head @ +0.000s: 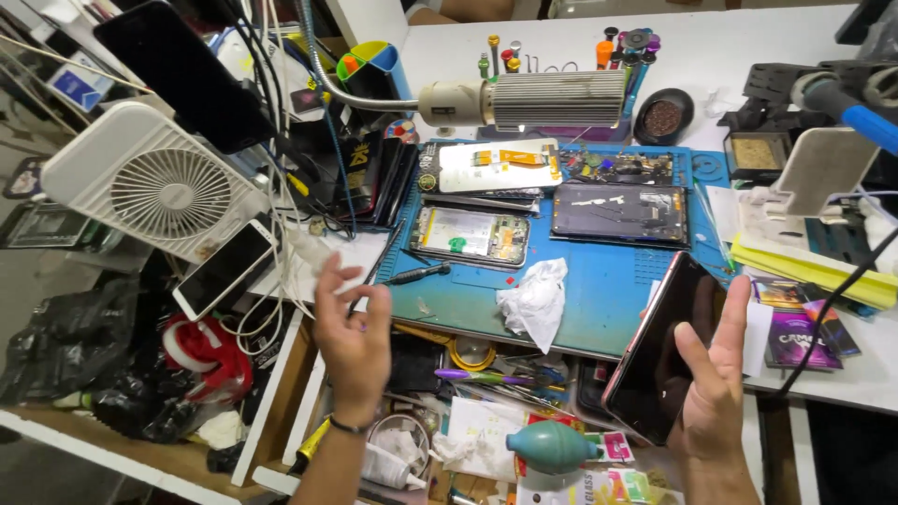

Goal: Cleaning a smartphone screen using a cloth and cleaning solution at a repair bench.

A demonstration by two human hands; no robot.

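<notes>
Your right hand [716, 374] props a dark phone [659, 351] upright at the bench's near edge, thumb and fingers straight along its side. Your left hand [351, 337] hovers empty, fingers loosely spread, above the open drawer [281, 411]. Beyond: crumpled tissue [535, 299] and opened phones [472, 236] on the blue mat [599, 309]; white fan [154, 182] far left.

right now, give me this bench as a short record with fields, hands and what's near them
left hand: left hand open, raised, holding nothing
right hand: right hand holds a dark phone tilted on edge
mat: blue work mat with opened phones and a crumpled tissue
left side: white fan, white phone
drawer: teal dust blower
</notes>
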